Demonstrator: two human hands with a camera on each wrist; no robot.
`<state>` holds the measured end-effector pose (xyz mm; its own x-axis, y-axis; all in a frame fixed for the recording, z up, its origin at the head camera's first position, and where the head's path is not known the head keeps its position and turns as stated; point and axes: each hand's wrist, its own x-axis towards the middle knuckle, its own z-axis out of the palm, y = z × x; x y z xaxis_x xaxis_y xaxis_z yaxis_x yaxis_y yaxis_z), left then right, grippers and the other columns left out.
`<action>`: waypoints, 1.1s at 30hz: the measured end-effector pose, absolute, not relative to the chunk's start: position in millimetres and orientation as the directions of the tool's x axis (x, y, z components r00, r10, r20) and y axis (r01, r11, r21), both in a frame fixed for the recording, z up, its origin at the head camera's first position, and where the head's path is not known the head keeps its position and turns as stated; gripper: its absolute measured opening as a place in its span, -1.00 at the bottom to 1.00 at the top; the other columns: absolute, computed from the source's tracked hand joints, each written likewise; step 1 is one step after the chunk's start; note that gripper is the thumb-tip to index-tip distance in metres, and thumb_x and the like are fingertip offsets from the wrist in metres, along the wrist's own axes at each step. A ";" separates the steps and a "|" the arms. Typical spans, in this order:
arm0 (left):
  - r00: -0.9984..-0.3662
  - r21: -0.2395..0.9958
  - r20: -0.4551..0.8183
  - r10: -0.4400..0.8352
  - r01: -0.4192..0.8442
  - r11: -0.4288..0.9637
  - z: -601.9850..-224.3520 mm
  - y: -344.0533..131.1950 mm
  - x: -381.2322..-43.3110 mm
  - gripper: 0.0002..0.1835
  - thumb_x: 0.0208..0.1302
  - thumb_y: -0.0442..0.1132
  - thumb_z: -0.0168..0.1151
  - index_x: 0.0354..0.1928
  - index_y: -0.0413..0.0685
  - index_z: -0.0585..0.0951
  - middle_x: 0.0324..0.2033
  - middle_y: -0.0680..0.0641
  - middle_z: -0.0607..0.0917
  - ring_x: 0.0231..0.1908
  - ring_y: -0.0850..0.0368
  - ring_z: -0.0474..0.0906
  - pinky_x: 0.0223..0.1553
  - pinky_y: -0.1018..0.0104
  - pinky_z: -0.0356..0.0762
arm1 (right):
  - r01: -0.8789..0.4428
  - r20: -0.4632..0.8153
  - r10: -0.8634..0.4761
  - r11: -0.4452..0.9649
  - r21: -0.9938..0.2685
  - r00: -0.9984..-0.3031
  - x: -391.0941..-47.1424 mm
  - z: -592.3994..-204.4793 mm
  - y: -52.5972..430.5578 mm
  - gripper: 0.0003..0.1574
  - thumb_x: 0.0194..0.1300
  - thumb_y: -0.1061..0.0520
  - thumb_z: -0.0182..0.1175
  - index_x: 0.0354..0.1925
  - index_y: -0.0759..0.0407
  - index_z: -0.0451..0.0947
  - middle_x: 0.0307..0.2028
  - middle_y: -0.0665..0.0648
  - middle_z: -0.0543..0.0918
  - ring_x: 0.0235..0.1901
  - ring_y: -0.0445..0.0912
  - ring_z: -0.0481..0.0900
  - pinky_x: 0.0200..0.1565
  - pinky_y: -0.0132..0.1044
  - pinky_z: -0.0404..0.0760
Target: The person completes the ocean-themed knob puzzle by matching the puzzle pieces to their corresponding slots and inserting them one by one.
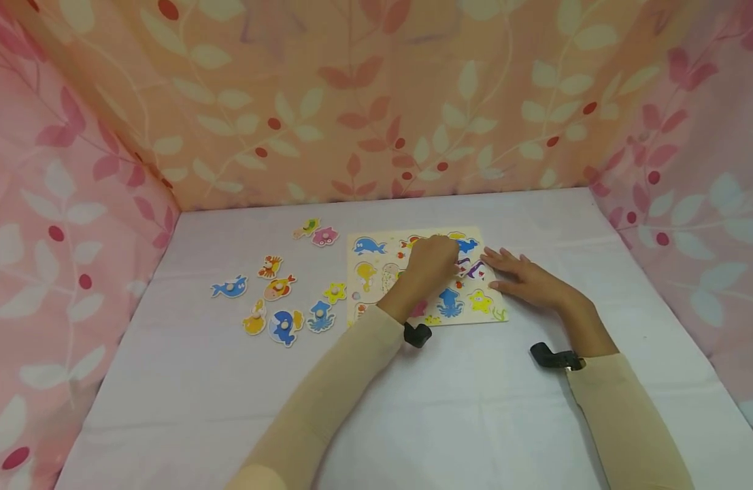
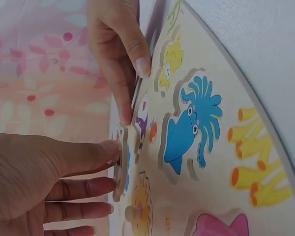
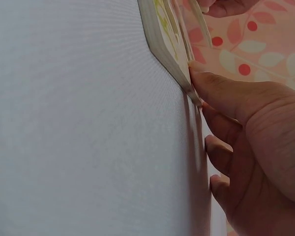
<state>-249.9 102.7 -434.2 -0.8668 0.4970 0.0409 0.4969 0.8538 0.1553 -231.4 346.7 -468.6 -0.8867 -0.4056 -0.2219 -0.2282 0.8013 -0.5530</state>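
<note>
A flat wooden peg puzzle board [image 1: 468, 317] printed with sea animals lies on the white table. My left hand [image 1: 434, 262] is over its upper middle. In the left wrist view the thumb and fingers pinch a thin puzzle piece [image 2: 120, 177], seen nearly edge-on close over the board, its picture hidden. A yellow-orange piece with a wooden knob [image 2: 133, 212] sits beside those fingers. At the board's right edge is my right hand [image 1: 529, 279], fingers extended. Its thumb [image 3: 221, 86] touches the board's edge in the right wrist view.
Left of the board lie several loose knobbed pieces, among them a blue squid [image 1: 320, 317], a yellow starfish [image 1: 335, 293], a blue dolphin [image 1: 284, 327] and a pink piece [image 1: 325, 236]. Floral cloth [image 1: 376, 102] stands around the back and sides of the table.
</note>
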 end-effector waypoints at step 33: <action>-0.881 0.137 -0.019 0.473 0.467 0.874 -446.2 137.7 -256.2 -0.78 0.36 0.05 0.35 -0.09 0.15 0.72 -0.34 0.16 0.66 -0.37 0.24 0.48 -0.33 0.37 0.49 | -0.294 -0.183 -0.472 0.762 -0.577 -0.863 -236.4 -473.0 352.3 -0.13 0.45 -0.17 0.22 0.57 -0.06 0.15 0.59 0.01 0.06 0.59 0.12 -0.22 0.49 0.17 -0.37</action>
<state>-256.2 137.7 -446.2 -0.8806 0.4735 -0.0185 0.4669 0.8737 0.1367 -236.4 352.3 -473.0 -0.8626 -0.4717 -0.1827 -0.2942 0.7617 -0.5773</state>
